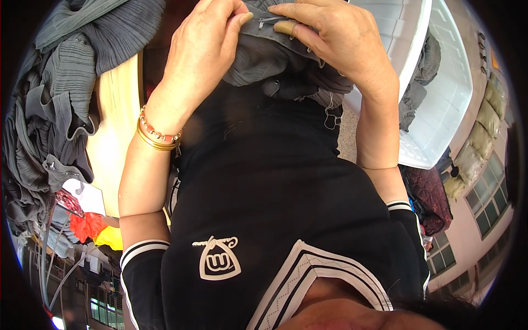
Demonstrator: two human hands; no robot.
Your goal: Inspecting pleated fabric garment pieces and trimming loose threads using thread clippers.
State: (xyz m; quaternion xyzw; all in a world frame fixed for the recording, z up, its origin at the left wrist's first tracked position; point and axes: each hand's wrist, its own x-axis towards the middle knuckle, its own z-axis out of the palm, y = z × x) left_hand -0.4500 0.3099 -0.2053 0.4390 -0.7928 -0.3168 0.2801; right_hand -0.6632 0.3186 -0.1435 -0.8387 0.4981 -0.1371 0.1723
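A dark grey garment [261, 60] lies bunched over my lap at the top of the view. My left hand [206, 44] is closed, its thumb and forefinger pinching the garment's edge. Across from it, my right hand [346, 44] is closed around a small metal tool [268, 20], whose thin pale tips point toward the left hand. A fine loop shows by the right thumb; the tool's exact kind is too small to make out. Loose threads [331, 113] hang from the cloth below the right hand.
Pleated grey garments [66, 77] are heaped at the left beside a pale wooden board [118, 121]. A translucent white plastic bin [451, 93] at the right holds grey cloth [412, 102]. Red [87, 224] and yellow plastic [109, 237] lie at lower left. A maroon quilted cloth [429, 201] is behind my right arm.
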